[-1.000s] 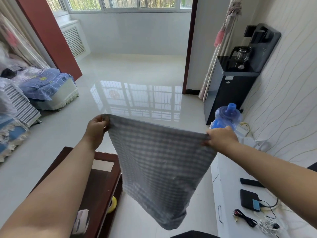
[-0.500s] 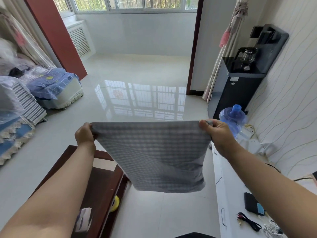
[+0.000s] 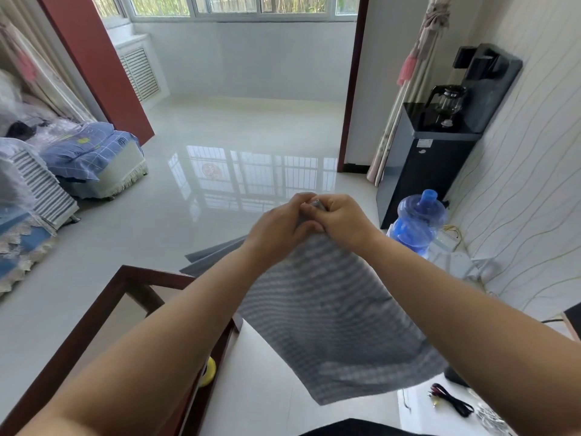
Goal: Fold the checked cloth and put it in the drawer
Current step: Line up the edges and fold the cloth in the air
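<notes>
The grey checked cloth (image 3: 333, 322) hangs in the air in front of me, doubled over, its lower edge blurred and swung toward the right. My left hand (image 3: 276, 231) and my right hand (image 3: 342, 221) meet at its top, touching each other, both pinching the cloth's upper corners together. A fold of the cloth (image 3: 210, 254) sticks out to the left behind my left forearm. No drawer is clearly visible; the white cabinet (image 3: 418, 413) at the lower right shows only its top and a thin handle.
A dark wooden table (image 3: 94, 322) stands at lower left with a yellow tape roll (image 3: 209, 369) under it. A blue water bottle (image 3: 418, 221) and black water dispenser (image 3: 421, 165) stand at right. Black cables (image 3: 452, 401) lie on the white cabinet. Glossy floor lies ahead.
My hands were spread apart holding the cloth stretched wide; they have now come together, bringing the two top corners to meet and doubling the cloth, which swings to the right.
</notes>
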The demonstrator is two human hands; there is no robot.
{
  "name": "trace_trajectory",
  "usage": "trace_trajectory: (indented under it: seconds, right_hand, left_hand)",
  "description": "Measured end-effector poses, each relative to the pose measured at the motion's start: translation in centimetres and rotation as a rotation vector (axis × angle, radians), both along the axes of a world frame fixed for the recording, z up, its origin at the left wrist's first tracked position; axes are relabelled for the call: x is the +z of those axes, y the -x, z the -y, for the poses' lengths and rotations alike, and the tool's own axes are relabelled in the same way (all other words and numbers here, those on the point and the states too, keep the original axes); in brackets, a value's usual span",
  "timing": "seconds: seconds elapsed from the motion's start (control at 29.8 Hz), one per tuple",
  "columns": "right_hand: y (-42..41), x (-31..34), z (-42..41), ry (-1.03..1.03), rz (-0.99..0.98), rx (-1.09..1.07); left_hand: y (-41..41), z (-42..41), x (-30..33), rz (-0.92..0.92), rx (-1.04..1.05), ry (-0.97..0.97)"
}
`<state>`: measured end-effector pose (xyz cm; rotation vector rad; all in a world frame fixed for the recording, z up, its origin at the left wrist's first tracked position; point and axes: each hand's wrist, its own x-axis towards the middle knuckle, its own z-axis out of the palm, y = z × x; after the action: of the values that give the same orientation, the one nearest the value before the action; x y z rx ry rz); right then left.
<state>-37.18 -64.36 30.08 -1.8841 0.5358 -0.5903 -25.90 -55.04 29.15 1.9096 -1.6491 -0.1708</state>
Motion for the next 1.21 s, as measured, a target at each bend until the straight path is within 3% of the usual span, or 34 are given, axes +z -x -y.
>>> trace_trajectory:
  seconds: [0.2,0.3,0.44,0.6,0.8,1.01,1.14,1.21]
  right_hand:
    - [2.5,0.8,1.1,-0.178,-0.026,0.031]
    - [3.9,-1.2,1.4,-0.096,-0.070,-0.033]
    - [6.4,-3.9,2.7,-0.157,-0.079,-0.081]
    - [8.8,-9.8,3.6,-0.211,-0.573,0.152]
    - [9.5,-13.9,4.4,-0.099,-0.617,0.031]
    - [9.9,-14.1,4.9,0.037,-0.524,-0.244]
    - [10.6,-14.3,5.9,0.057,-0.728,-0.102]
    - [11.5,-14.9,6.0,-0.011,-0.712,-0.137]
  left_hand:
    - [1.7,2.2,0.5,-0.169,0.067,0.000]
    - [3.1,3.2,0.3,-0.191,0.062,-0.051]
    - [3.3,3.4,0.0,-0.211,0.105,-0.071]
    - [1.9,2.6,2.5,-0.340,0.133,0.086]
    - [-0.7,1.3,5.5,-0.372,0.179,0.224]
    - [-4.2,-0.6,5.2,-0.421,0.365,0.423]
    - [-5.6,-1.7,3.1,-0.479,0.431,0.456]
    - [-5.8,-1.6,3.1,-0.517,0.450,0.493]
